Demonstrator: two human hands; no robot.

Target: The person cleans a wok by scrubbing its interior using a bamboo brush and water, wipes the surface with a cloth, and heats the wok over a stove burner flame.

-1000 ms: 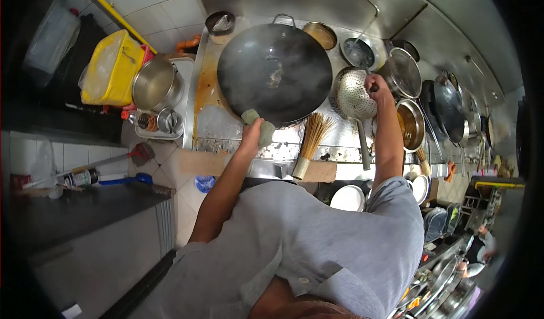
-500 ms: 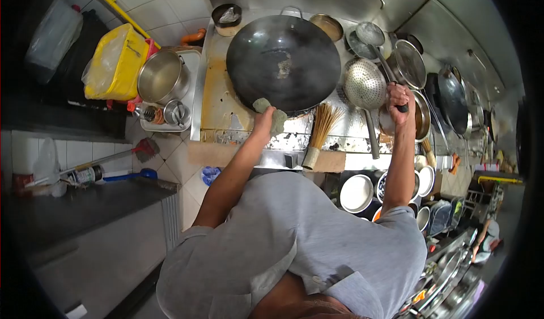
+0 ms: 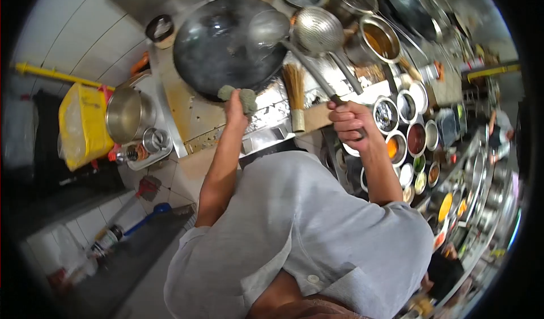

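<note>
A large black wok [image 3: 207,52] sits on the stove, a faint haze over its dark bowl. My left hand [image 3: 234,114] is closed on a folded grey-green cloth [image 3: 246,99] at the wok's near rim. Whether the fingers also grip the rim through the cloth is hidden. In my right hand [image 3: 352,125] is the dark grip of a long-handled ladle [image 3: 309,65]. The ladle's round bowl, blurred, hangs over the right side of the wok. A bamboo wok brush [image 3: 294,86] lies between my hands, beside a perforated strainer [image 3: 318,31].
To the left stand a steel pot [image 3: 129,115] and a yellow bin [image 3: 85,125]. A pot of brown liquid [image 3: 379,38] and several ingredient bowls, one with red sauce [image 3: 416,139], are at right. Another person [image 3: 501,128] is visible at the far right.
My right hand has come down and leftward, swinging the ladle from the right-hand pans to over the wok. My left hand stays with the cloth at the rim. The view has turned right.
</note>
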